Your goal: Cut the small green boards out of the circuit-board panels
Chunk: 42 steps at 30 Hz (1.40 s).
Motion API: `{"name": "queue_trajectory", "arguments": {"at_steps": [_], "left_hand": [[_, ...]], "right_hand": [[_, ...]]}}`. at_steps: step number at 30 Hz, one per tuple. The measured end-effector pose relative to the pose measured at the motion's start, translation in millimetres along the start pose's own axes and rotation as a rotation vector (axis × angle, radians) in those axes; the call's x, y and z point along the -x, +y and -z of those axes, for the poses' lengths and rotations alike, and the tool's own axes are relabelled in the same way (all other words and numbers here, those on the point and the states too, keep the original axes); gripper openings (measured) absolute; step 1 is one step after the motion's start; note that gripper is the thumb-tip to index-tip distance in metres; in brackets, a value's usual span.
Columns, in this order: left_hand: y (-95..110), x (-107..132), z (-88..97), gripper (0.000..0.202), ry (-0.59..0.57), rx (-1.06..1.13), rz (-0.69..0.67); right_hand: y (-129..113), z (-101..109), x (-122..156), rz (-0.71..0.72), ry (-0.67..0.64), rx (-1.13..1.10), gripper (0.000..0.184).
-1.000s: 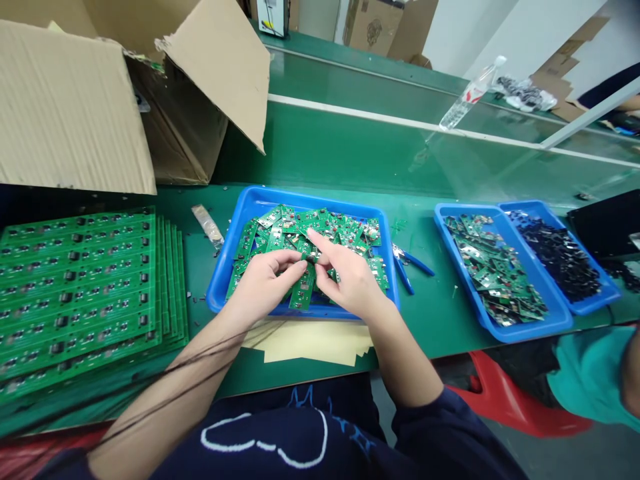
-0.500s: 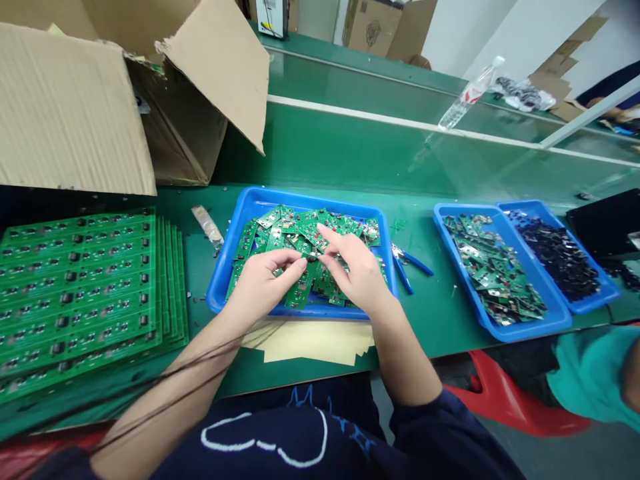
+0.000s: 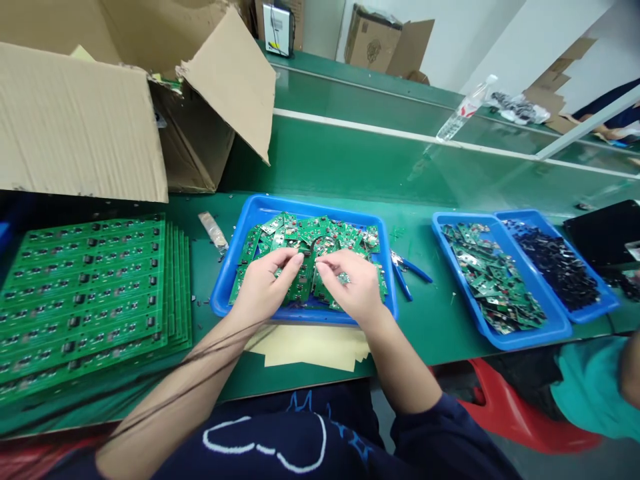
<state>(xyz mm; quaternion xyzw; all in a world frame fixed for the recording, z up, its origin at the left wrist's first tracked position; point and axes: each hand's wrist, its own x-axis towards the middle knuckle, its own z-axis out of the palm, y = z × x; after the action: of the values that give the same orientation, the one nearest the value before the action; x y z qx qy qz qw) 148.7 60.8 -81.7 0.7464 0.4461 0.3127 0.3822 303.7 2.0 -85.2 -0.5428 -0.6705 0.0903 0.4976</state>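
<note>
Both my hands work over a blue plastic tray (image 3: 300, 207) heaped with small green circuit boards (image 3: 325, 233). My left hand (image 3: 267, 283) curls over the boards at the tray's near side, its fingers around a small green circuit board (image 3: 303, 287). Close beside it, my right hand (image 3: 347, 283) has thumb and forefinger drawn together at the heap. Whatever lies between those fingertips is hidden. Beneath my wrists, sheets of yellow paper (image 3: 310, 350) lie against the tray's near edge.
Stacked green board panels (image 3: 85, 293) lie left, below an open cardboard box (image 3: 75, 127). Blue-handled pliers (image 3: 404, 270) sit right of the tray. Further right are blue trays of boards (image 3: 525, 327) and dark parts (image 3: 555, 263). A person's teal sleeve (image 3: 590, 393) shows lower right.
My hands have drawn closer together, and the right hand's extended fingers have curled in toward the heap. The view has tilted slightly, shifting the scene lower in the frame.
</note>
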Motion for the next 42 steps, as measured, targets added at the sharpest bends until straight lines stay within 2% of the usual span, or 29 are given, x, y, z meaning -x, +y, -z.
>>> {"name": "queue_trajectory", "arguments": {"at_steps": [3,6,9,13,15,18,22,25,28,32,42], "left_hand": [[2,2,-2.4,0.031,-0.027,-0.042,-0.046],[1,4,-5.5,0.029,-0.014,-0.129,-0.206],[-2,4,-8.0,0.027,-0.023,-0.252,-0.340],[-7,1,-10.4,0.026,-0.084,-0.401,-0.391],[-7,0,-11.3,0.026,-0.094,-0.419,-0.387],[-4,0,-10.5,0.025,-0.075,-0.380,-0.363],[4,1,-3.0,0.022,-0.059,-0.199,-0.332],[6,0,4.7,0.021,-0.143,-0.019,-0.212],[5,-1,8.5,0.031,-0.241,0.117,-0.088],[1,-3,7.4,0.035,-0.233,0.098,-0.085],[-4,-6,5.1,0.033,-0.192,0.034,-0.127]], "right_hand": [[-4,-8,0,-0.209,0.024,-0.077,0.016],[-5,-9,-1,-0.402,0.025,-0.185,0.019],[-2,-7,-3,-0.550,-0.037,-0.268,0.021],[3,-7,-5,-0.660,-0.143,-0.323,0.017],[4,-7,-4,-0.651,-0.145,-0.307,0.015],[3,-8,-3,-0.558,-0.106,-0.316,0.015],[3,-6,-3,-0.435,-0.087,-0.384,0.016],[4,-3,-4,-0.427,-0.105,-0.433,0.015],[5,-2,-4,-0.424,-0.129,-0.464,0.014],[8,-1,-3,-0.425,-0.158,-0.498,0.012],[8,-5,-3,-0.431,-0.102,-0.548,0.015]]}}
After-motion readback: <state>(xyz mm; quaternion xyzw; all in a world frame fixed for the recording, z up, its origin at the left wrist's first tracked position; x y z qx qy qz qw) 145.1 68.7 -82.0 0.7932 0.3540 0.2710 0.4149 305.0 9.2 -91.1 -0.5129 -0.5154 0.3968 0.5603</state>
